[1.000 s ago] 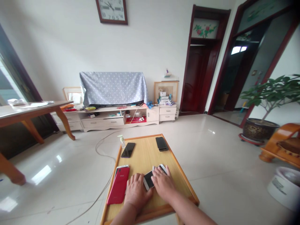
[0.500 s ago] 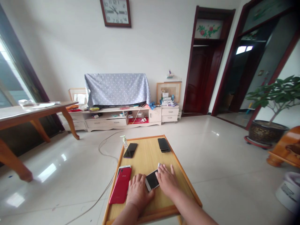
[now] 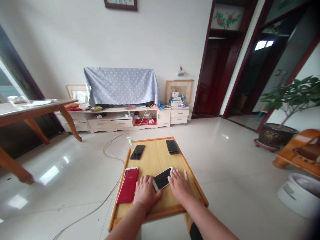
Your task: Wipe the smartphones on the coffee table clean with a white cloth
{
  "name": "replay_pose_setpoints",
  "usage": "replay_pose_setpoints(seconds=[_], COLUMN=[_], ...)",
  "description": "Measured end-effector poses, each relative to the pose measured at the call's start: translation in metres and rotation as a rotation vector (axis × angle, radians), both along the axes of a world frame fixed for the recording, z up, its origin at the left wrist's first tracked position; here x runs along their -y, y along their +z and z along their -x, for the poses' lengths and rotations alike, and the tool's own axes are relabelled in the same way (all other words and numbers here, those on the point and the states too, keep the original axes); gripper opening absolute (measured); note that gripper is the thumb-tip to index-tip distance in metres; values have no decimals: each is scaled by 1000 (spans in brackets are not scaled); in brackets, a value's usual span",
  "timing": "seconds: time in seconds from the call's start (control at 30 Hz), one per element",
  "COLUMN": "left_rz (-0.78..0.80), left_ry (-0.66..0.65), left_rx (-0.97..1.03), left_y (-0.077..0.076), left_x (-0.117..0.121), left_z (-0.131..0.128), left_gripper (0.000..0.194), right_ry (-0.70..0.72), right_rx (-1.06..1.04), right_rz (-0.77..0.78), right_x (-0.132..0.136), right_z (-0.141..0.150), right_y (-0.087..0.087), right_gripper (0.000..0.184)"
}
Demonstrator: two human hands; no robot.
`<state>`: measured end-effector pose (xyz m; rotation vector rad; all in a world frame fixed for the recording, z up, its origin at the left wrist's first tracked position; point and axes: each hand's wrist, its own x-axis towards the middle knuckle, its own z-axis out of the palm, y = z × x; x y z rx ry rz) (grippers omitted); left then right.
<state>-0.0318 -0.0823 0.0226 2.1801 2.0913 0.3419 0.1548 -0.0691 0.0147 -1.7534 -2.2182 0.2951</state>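
Note:
A white-framed smartphone (image 3: 162, 179) with a dark screen lies slanted on a small wooden table (image 3: 160, 155). My left hand (image 3: 145, 192) is at its near left end, fingers curled at the upper edge and thumb by the lower corner, holding it. At the far right end rests my right hand (image 3: 181, 186), its fingers stretched out and the little finger apart. A small white bit shows at its fingertips; I cannot tell whether it is the phone's corner or a tissue. Left of my hands, a red phone (image 3: 128, 186) lies face down, partly over a white phone (image 3: 134, 168).
A dark phone (image 3: 137, 152) and a pump bottle (image 3: 131, 143) stand at the table's far left. Overlapping dark phones (image 3: 172, 146) lie far right. Beyond are a low cabinet (image 3: 111, 124) and a larger table (image 3: 37, 109). A cable (image 3: 105, 200) runs over the floor.
The view has tilted down, so the wall clock is mostly cut off. My right hand has slid slightly right, uncovering more of the smartphone's screen. My left hand stays at its end.

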Motion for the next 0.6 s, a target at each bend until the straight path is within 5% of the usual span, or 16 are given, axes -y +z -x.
replay_pose_setpoints(seconds=[0.17, 0.4, 0.6], left_rz=[36, 30, 35], left_ry=[1, -3, 3], left_rx=[21, 28, 43], left_y=[-2, 0, 0], left_x=[-2, -2, -3], left_z=[2, 3, 4], left_gripper=[61, 58, 60], right_ry=[245, -43, 221], right_rx=[-56, 22, -57], right_rz=[-33, 18, -43], right_x=[24, 11, 23], right_z=[9, -1, 15], right_y=[-5, -2, -3], right_gripper=[57, 61, 57])
